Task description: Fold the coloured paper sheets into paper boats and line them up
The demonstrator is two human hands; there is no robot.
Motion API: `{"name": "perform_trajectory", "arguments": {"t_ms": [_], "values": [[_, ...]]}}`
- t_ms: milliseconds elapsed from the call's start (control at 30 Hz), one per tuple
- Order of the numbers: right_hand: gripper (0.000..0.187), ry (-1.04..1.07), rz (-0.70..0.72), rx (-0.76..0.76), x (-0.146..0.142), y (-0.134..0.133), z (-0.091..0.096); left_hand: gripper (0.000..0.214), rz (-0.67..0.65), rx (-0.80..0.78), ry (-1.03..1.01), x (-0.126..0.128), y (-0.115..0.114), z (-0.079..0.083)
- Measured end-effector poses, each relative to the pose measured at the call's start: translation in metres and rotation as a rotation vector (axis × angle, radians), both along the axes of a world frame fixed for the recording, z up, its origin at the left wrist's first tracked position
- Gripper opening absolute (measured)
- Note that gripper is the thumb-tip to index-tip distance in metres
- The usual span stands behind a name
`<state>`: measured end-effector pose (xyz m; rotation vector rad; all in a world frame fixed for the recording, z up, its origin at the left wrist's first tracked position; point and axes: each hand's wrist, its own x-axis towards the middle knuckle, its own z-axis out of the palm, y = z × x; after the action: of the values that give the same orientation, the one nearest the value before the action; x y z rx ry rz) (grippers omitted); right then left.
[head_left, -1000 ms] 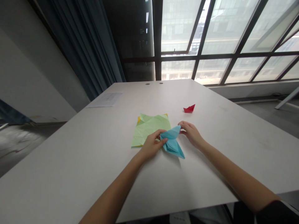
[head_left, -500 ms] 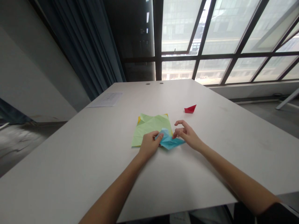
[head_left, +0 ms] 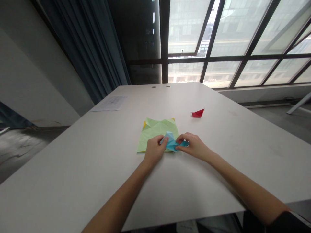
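A partly folded piece of blue origami paper (head_left: 170,142) is held between both hands, just over the near right part of a green paper sheet (head_left: 155,129). My left hand (head_left: 155,147) pinches its left side, thumb on top. On the right side, my right hand (head_left: 190,144) is closed on the paper with thumb and fingers, and the right tip of the paper pokes out past them. The green sheet is creased and lies on the table, with yellow paper (head_left: 144,124) showing at its edges.
A small red folded paper boat (head_left: 198,113) stands on the white table (head_left: 97,171), beyond my right hand. A printed sheet (head_left: 109,103) lies at the table's far left edge. Behind are a blue curtain (head_left: 89,42) and large windows.
My right hand has come down and left, its raised fingers closing on the right side of the blue paper. That side is now folded up narrower. My left hand keeps its hold.
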<state>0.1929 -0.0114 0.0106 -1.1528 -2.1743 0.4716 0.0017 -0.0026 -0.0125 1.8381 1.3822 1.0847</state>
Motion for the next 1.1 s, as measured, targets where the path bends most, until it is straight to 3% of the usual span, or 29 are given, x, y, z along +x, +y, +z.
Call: {"name": "perform_trajectory", "arguments": {"t_ms": [200,400,533,667,867,1000,1100], "values": [[0.007,-0.083,0.003,0.119,0.001,0.001,-0.004,0.035,0.031,-0.009,0.009,0.001,0.001,0.002],[0.006,0.136,0.014,0.343,0.001,-0.004,0.004,0.034,0.168,-0.118,-0.059,-0.002,0.006,0.003],[0.011,0.134,0.097,0.489,0.002,-0.010,0.009,0.030,0.215,-0.203,-0.224,-0.005,0.013,-0.003],[0.015,0.060,0.156,0.585,0.003,-0.014,0.012,0.022,0.281,-0.339,-0.531,-0.006,0.017,-0.002],[0.017,-0.018,0.121,0.550,0.010,-0.008,0.013,0.014,0.419,-0.454,-0.954,-0.012,0.020,0.012],[0.016,-0.067,0.109,0.485,0.015,-0.002,0.011,0.016,0.447,-0.366,-1.037,-0.016,0.021,0.015],[0.008,-0.098,0.135,0.449,0.016,-0.002,0.011,0.020,0.427,-0.253,-0.976,-0.016,0.020,0.013]]}}
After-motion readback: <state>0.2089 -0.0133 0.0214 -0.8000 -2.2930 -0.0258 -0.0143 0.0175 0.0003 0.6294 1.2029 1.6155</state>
